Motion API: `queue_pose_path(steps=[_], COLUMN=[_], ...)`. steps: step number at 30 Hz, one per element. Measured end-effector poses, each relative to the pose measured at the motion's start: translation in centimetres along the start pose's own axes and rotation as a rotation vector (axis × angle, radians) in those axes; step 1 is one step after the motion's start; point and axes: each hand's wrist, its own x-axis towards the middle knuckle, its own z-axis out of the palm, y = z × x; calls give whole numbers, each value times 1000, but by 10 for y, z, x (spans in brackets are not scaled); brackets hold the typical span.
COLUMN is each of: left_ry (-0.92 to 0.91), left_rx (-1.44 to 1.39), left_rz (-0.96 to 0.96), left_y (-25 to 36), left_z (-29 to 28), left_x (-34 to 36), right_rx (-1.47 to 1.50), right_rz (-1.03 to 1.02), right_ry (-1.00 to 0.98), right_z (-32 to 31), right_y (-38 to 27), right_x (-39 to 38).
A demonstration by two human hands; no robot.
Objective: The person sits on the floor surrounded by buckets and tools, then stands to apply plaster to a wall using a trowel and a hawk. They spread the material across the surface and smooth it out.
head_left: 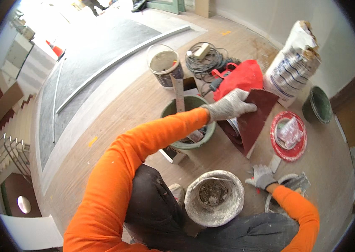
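Observation:
My left hand [242,103], in a pale knit glove, grips the upper edge of a dark red sheet [258,122], tilted beside the green bucket [177,143] that holds tools. My right hand [260,178], also gloved, is low at the right with fingers apart, close to a pale flat strip [276,163] and a small red piece mostly hidden under it. A plaster-crusted bucket [232,201] stands between my legs. A red lid [294,153] carrying a tub with a pinkish bag lies right of the sheet.
A white bucket [165,73], coiled cable [202,63], red bag [242,75], tall sack [293,63] and green pail [324,105] stand along the back and right. Long strips [118,61] lie on grey covering. Stairs and railing [15,155] are at left, a distant person [93,6] at top.

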Motion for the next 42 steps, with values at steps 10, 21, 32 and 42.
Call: queue_pose_path(steps=[10, 21, 32, 42], left_ry=[56, 143, 419, 312], left_rx=[215, -408, -1007, 746], left_rz=[-165, -289, -564, -213], left_y=[-1, 1, 40, 178], left_z=[10, 33, 54, -13], left_x=[-2, -21, -98, -125], right_rx=[9, 914, 1626, 1179], right_rz=[104, 267, 64, -19], right_ry=[-88, 453, 194, 148], right_z=[-23, -28, -246, -326], right_y=[-8, 38, -62, -86], right_x=[10, 24, -28, -78])
